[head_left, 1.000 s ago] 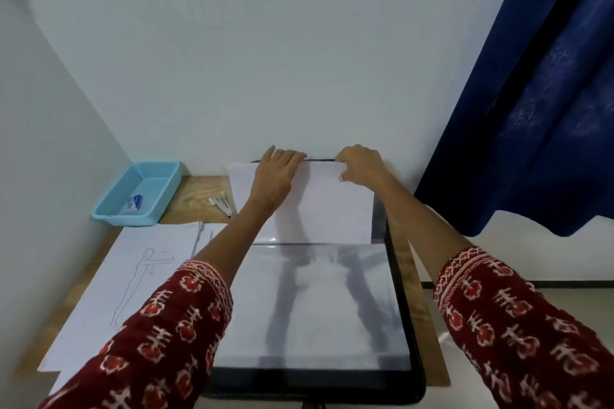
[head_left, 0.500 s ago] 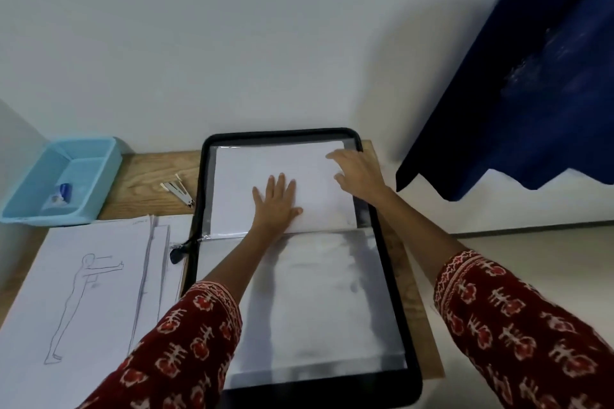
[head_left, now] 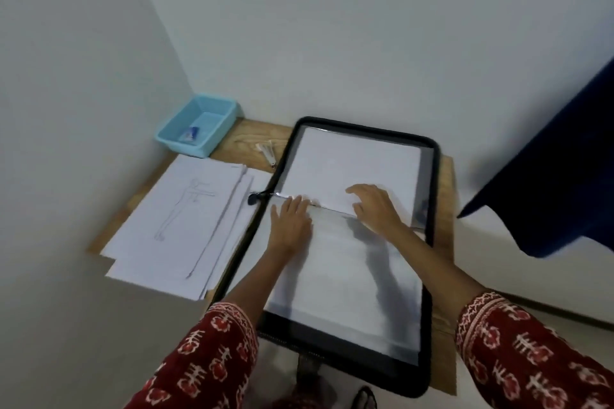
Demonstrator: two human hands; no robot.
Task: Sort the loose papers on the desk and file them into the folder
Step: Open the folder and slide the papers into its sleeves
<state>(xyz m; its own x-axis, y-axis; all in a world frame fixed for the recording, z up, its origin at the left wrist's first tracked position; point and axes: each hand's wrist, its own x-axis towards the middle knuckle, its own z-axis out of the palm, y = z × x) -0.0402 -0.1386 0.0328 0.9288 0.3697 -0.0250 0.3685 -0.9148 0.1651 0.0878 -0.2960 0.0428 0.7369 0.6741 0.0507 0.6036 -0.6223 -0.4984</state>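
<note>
**Folder open flat on the desk, both hands at the middle fold**

So the black zip folder [head_left: 432, 196] lies open across the right part of the wooden desk [head_left: 252, 136], a white sheet [head_left: 349, 163] lying in its far half and a shiny plastic sleeve page [head_left: 349, 276] over the near half. The left hand [head_left: 290, 222] rests flat on the near page right at the fold, fingers straight and together. The right hand [head_left: 373, 206] sits on the near edge of the white sheet, fingers spread and a bit bent; can't tell if it's pinching anything.

The loose papers [head_left: 186, 226] are stacked just left of the folder, top one a pencil figure sketch. Behind them there's a small stapler-looking thing [head_left: 267, 154] and a light blue tray [head_left: 217, 129] in the corner. A dark blue curtain [head_left: 548, 183] hangs on the right.
</note>
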